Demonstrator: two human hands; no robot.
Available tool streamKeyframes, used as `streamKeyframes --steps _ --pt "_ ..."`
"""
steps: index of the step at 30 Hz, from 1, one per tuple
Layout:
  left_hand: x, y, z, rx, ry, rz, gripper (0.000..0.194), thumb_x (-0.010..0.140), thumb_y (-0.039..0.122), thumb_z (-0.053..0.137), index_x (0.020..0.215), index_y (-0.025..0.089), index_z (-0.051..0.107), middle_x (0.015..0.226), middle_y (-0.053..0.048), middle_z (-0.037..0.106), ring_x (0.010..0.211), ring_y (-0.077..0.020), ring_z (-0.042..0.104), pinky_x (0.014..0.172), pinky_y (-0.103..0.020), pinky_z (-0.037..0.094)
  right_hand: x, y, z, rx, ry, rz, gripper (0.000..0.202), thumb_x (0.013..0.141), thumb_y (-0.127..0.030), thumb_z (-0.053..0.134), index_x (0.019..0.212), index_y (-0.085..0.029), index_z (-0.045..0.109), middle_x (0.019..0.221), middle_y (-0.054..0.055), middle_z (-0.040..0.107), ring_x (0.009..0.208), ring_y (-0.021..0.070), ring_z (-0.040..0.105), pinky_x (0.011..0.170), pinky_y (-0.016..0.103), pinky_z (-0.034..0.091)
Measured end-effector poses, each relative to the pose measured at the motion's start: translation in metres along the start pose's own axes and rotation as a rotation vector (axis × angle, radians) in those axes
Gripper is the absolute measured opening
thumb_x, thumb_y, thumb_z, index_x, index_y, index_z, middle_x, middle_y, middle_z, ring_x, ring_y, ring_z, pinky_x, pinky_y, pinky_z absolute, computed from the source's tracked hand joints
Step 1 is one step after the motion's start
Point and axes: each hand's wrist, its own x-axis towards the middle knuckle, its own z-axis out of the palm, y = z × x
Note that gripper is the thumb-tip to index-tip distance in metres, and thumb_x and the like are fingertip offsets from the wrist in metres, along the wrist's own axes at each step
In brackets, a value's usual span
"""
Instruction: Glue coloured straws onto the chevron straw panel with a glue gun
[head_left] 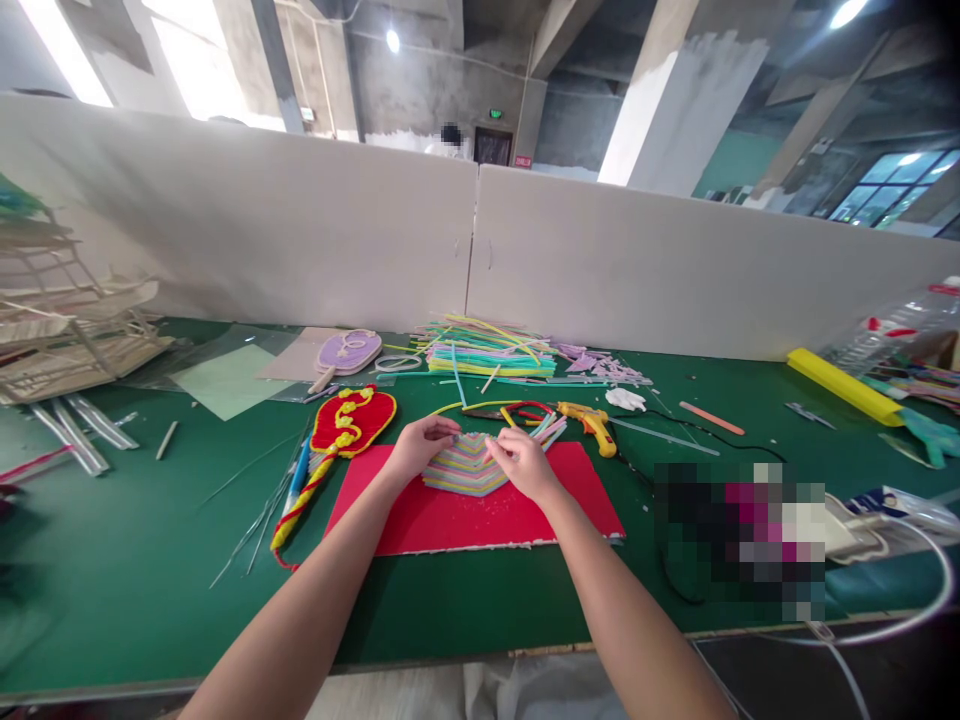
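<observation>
While left hand (422, 445) holds striped piece (466, 474), right hand (523, 463) pinches it, red board (465, 525) beneath

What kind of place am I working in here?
Probably a craft workshop in an unfinished or industrial building: the green table holds a bundle of pastel strips and a yellow glue gun, with bare concrete walls and beams behind the white partition.
</observation>
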Motion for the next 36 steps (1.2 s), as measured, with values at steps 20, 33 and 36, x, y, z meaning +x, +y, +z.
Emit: streamKeyframes --steps 20,33,36 --pt "-0.002 0.006 0.002 -0.027 0.038 0.071 0.04 0.06 0.044 0.076 0.085 0.015 0.066 0.085 -0.007 0.072 0.081 -0.0204 0.067 0.08 -0.035 0.053 0.002 0.02 -0.005 -0.144 0.195 0.14 0.029 0.092 -0.039 0.048 0.099 -0.019 0.068 0.09 0.009 0.07 0.088 0.0217 0.063 0.084 0.035 0.046" --pt "-0.007 0.015 -0.001 0.089 -0.022 0.009 0.046 0.064 0.053 0.071 0.09 0.015 0.068 0.087 -0.007 0.072 0.079 -0.021 0.067 0.068 -0.029 0.052 0.003 0.018 -0.012 -0.152 0.144 0.117 0.026 0.089 -0.04 0.054 0.081 -0.021 0.068 0.074 0.004 0.068 0.071 0.0177 0.062 0.073 0.03 0.047" --pt "-0.007 0.014 -0.002 0.116 -0.057 -0.012 0.049 0.059 0.051 0.074 0.091 0.014 0.068 0.08 -0.005 0.071 0.075 -0.0203 0.065 0.067 -0.03 0.051 0.004 0.022 -0.016 -0.149 0.182 0.133 0.025 0.089 -0.04 0.054 0.082 -0.02 0.068 0.076 0.005 0.069 0.073 0.0182 0.062 0.072 0.03 0.047"
